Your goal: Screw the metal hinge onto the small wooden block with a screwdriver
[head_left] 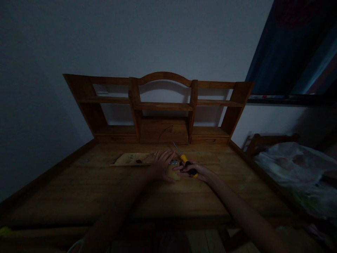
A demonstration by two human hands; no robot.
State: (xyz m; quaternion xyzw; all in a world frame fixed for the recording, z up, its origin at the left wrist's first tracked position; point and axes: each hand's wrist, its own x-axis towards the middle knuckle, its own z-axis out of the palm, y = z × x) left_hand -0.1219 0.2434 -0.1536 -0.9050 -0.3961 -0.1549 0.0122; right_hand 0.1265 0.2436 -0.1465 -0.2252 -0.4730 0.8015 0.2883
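In the head view my right hand (196,169) is closed around the yellow and black handle of a screwdriver (185,159). Its metal shaft points up and to the left, away from me, and the tip is clear of the metal plate. Some fingertips of that hand touch a small tan piece (173,173), rounded at its near end. A small metal plate (173,163), perhaps a hinge, lies at the far end of this piece. My left hand (163,164) holds the piece from the left, thumb on the near side and fingers stretched across the far side.
A long, rough-edged plank (131,159) lies crosswise on the wooden desk (105,191), partly behind my hands. Behind it stands a wooden shelf unit (163,106) against the wall. At the right are a chair (273,137) and a whitish plastic bag (289,163). The light is dim.
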